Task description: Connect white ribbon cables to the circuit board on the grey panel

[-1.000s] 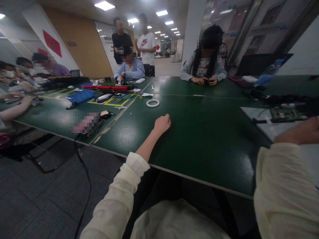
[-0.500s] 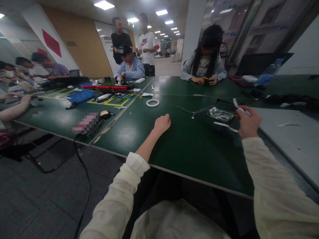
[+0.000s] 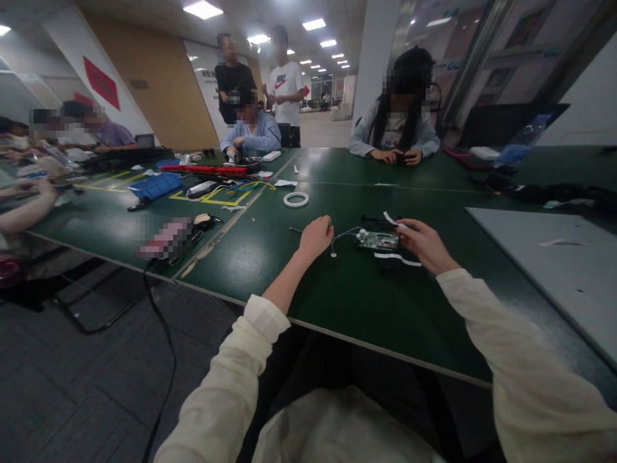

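Observation:
My right hand (image 3: pixel 425 245) pinches the right end of a green circuit board (image 3: pixel 378 240) in a black frame, held low above the table. White strips stick out of it: an upper strip (image 3: pixel 391 220) beside my fingertips and a lower strip (image 3: pixel 398 259) along the near side. From the board's left end a thin cable (image 3: pixel 344 234) trails leftward, with a small white connector (image 3: pixel 333 255) hanging from it. My left hand (image 3: pixel 315 236) is closed with curled fingers, right by this cable, which passes behind it. Whether its fingers grip anything is hidden.
A roll of white tape (image 3: pixel 295 200) lies beyond my left hand. To the right is a large grey panel (image 3: pixel 544 257). Further left are a blue tray (image 3: pixel 157 186), coloured wires and a pixelated item (image 3: pixel 166 238) with a black strap. A person sits across the green table (image 3: pixel 270 257).
My right hand has carried the circuit board and its cable leftward, toward my left hand. My left hand has stayed in nearly the same place, and the cable now runs behind it.

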`<state>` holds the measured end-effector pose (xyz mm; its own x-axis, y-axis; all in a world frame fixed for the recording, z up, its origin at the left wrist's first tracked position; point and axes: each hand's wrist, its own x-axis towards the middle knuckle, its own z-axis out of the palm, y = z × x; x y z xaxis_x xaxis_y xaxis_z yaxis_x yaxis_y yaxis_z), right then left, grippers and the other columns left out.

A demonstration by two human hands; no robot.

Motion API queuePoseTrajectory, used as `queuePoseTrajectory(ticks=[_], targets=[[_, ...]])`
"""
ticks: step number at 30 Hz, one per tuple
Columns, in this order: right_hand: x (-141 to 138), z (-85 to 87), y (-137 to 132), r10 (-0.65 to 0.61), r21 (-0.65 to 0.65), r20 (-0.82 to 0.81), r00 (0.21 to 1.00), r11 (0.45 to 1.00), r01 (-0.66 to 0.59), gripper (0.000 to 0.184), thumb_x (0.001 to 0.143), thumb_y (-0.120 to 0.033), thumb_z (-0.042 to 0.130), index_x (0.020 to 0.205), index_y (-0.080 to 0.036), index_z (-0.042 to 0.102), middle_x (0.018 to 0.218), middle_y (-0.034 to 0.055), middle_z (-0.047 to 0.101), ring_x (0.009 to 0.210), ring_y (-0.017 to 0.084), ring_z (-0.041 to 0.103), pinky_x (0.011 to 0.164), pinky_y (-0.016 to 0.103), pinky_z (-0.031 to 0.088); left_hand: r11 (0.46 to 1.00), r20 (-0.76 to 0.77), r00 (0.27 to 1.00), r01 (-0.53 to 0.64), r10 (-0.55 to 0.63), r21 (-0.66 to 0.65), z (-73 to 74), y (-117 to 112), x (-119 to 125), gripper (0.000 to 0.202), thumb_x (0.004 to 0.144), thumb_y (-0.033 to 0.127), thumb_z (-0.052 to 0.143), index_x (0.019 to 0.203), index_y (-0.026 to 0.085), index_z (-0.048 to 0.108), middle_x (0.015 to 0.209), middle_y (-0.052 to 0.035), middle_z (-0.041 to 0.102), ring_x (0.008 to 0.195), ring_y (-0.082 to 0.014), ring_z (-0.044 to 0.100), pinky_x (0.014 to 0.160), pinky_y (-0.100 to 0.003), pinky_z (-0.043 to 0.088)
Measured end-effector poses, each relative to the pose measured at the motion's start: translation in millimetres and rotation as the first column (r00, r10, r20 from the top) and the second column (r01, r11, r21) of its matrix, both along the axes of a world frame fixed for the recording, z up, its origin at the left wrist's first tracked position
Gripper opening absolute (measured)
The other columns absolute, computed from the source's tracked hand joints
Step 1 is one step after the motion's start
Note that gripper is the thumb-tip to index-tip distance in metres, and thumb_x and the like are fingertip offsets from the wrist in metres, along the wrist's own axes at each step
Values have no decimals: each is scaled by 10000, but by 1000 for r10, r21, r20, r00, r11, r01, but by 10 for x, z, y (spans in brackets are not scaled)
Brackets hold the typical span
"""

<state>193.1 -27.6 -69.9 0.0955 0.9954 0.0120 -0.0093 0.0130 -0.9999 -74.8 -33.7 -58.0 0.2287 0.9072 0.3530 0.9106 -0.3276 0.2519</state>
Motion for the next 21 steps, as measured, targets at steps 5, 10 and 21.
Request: queuePoseTrajectory(ticks=[5,10,21], targets=[[-137,-7,-69,231,-19,283,931,972,-235,407,722,-413,637,1093,-249,594,870,28,641,740,159,587,646,280,499,972,-26,974,226,-225,56,61,-91,63,362,918,371,366,1198,170,477,1210,-95,514,1105,-198,476,943,-329,394],[-177,-24,-60,192,28,619,761,964,-265,470,771,-479,565,1183,-252,572,741,16,622,719,181,587,659,313,466,911,-74,908,409,-412,-44,46,-155,123,414,930,399,317,1290,236,442,1345,-71,426,1254,-202,352,1043,-374,306],[27,25,35,72,84,716,695,979,-187,352,786,-426,552,1084,-253,626,1004,44,661,871,221,612,813,364,460,879,-83,876,467,-474,-91,-71,-66,83,466,897,487,360,1258,220,484,1303,-90,475,1231,-218,381,1024,-393,321]])
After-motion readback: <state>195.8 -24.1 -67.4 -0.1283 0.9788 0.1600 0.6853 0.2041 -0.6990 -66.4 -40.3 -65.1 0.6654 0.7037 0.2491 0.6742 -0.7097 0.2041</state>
